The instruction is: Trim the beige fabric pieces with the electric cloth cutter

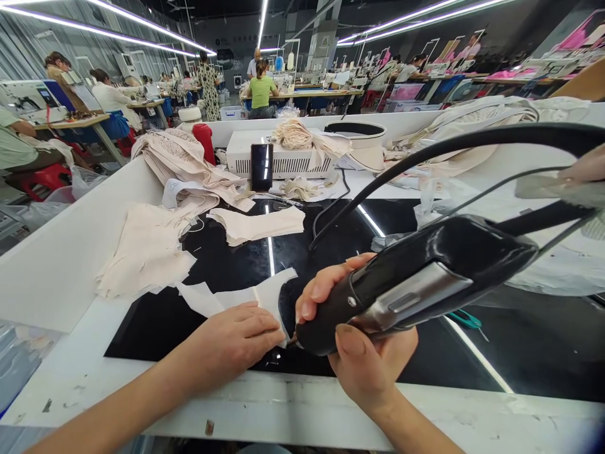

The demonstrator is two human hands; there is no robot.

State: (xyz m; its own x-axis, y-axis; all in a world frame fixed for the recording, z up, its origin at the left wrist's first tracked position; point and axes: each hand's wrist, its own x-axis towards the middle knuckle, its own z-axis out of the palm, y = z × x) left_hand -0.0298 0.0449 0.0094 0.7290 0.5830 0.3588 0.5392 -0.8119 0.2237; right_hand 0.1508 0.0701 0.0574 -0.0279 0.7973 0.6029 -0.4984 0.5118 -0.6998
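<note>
My right hand (352, 340) is wrapped round a glossy black hand tool (425, 274) with a silver side panel and a thick black cable, its tip pointing down-left at the black glossy work surface (227, 265). My left hand (236, 340) lies flat, fingers together, pressing a small pale fabric piece (255, 293) right beside the tool's tip. The tip itself is partly hidden behind my fingers.
Stacks of cream fabric pieces (146, 249) lie at left and centre. A white box (283, 157) with a phone (261, 166) leaning on it stands at the back. Teal-handled scissors (466, 318) lie at right. White walls (57, 258) edge the table. Other people work at distant stations.
</note>
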